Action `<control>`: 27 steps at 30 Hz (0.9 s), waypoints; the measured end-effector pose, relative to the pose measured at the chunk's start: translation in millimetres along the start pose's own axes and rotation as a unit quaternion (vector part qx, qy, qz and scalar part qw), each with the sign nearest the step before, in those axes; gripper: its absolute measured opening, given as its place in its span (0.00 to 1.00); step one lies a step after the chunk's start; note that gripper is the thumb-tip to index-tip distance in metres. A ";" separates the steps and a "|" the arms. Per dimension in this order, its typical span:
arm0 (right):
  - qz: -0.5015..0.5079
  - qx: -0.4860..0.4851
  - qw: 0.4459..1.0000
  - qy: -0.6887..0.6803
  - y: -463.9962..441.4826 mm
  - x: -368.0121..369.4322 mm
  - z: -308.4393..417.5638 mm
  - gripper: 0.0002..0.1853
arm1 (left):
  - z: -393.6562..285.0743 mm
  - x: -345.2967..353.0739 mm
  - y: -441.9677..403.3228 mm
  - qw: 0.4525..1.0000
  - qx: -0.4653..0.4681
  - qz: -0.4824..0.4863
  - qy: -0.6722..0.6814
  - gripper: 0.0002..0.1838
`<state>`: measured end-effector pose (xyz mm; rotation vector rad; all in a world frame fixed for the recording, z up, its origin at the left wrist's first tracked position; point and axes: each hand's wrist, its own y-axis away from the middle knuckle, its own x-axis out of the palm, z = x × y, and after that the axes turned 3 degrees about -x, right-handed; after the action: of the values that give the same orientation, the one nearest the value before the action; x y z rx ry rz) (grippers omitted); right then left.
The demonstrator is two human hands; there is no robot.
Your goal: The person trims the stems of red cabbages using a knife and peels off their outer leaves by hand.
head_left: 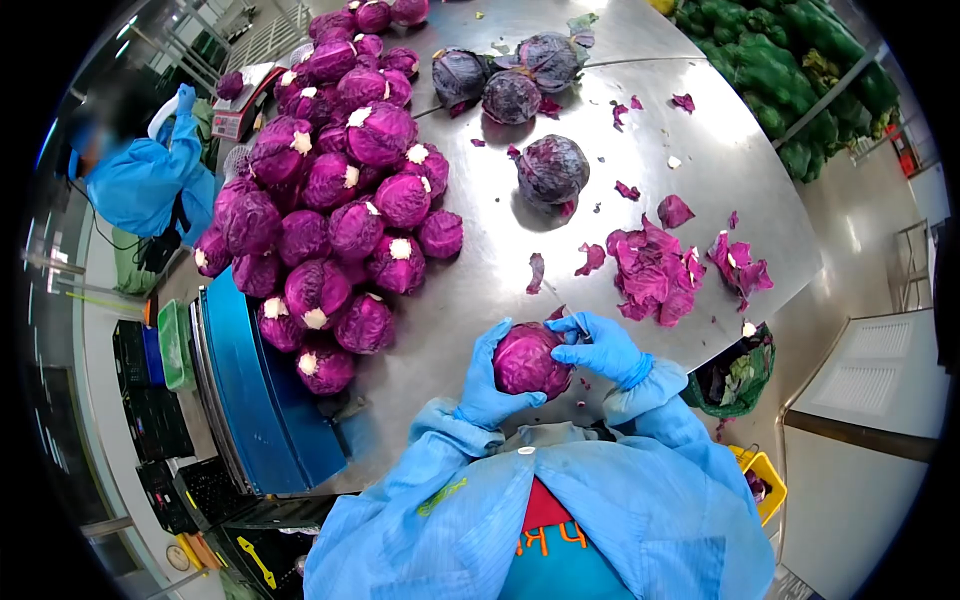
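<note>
Cabbage (pixel 530 362) at near edge of metal table (pixel 470 285); left hand (pixel 485 385) cups its side; right hand (pixel 610 350) bends against its upper right, exact hold unclear; step judged leaf-trimming; next move likely wants steady left support.

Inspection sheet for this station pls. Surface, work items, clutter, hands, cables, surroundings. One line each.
Surface: metal table, shiny, scraps lying on it.
Work items: held purple cabbage; big pile of purple cabbages at left, many showing pale cut stems; four darker cabbages beyond the hands.
Clutter: heap of loose leaves at right, smaller scraps scattered around.
Hands: both blue-gloved; left hand cups the held cabbage, right hand is at its right side; whether it grips a tool is unclear.
Cables: nothing seen on the table; elsewhere too small to tell.
Surroundings: co-worker in blue at far left, green net bags at upper right.
</note>
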<state>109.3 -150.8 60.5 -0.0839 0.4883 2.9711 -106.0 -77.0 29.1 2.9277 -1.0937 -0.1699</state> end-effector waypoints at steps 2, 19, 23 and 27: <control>0.017 -0.008 1.000 -0.001 -2.6 -2.4 -5.2 0.23 | -3.3 -3.2 0.1 0.999 0.008 0.009 -0.036 0.62; -0.347 -0.010 0.848 0.400 -15.4 -84.4 -91.4 0.23 | -20.5 -6.3 -2.5 0.970 -0.029 0.093 0.221 0.61; -0.125 -0.021 0.985 0.117 -0.7 -38.7 -17.4 0.40 | -14.6 -9.6 -8.2 0.996 0.006 0.082 0.019 0.61; -0.005 -0.056 0.968 0.244 -4.9 4.4 22.1 0.36 | -24.6 0.0 -14.1 0.965 0.119 0.067 -0.222 0.62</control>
<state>104.8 -138.6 79.6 -0.8373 0.3625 2.9499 -94.2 -67.0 52.9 3.0928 -1.4515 -0.7755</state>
